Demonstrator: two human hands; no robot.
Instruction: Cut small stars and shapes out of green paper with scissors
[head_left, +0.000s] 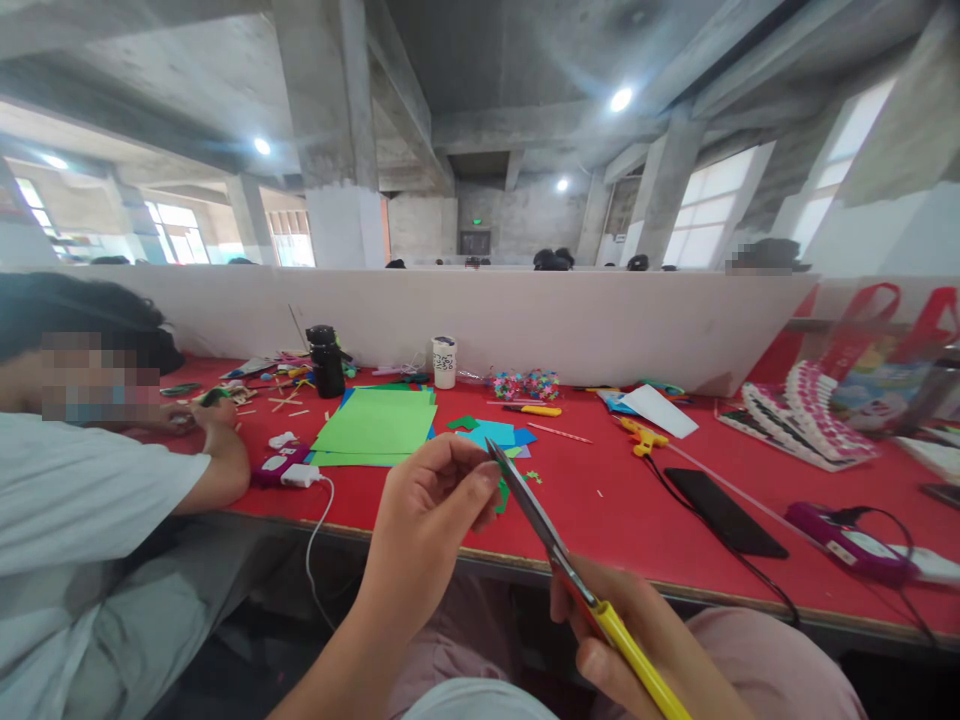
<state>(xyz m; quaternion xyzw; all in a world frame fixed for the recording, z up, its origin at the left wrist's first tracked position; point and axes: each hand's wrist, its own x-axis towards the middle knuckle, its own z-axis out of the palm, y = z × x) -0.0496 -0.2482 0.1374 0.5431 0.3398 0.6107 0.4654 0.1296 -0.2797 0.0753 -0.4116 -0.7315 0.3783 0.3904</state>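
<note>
My left hand (pixel 431 500) is raised above the table's near edge, its fingers pinched on a small green paper piece (pixel 501 493). My right hand (pixel 637 640) grips yellow-handled scissors (pixel 559 555), whose blades point up and left and meet the green piece. Beyond my hands, a stack of green paper sheets (pixel 375 425) lies on the red table (pixel 622 500), with blue and green paper scraps (pixel 495 435) beside it.
A person in a white shirt (pixel 82 520) sits at my left, a hand on the table. On the table are a black bottle (pixel 328 362), a white cup (pixel 444 361), a yellow glue gun (pixel 643 437), a black phone (pixel 724 512), a purple device (pixel 847 540) with cables, and fanned card samples (pixel 802 415).
</note>
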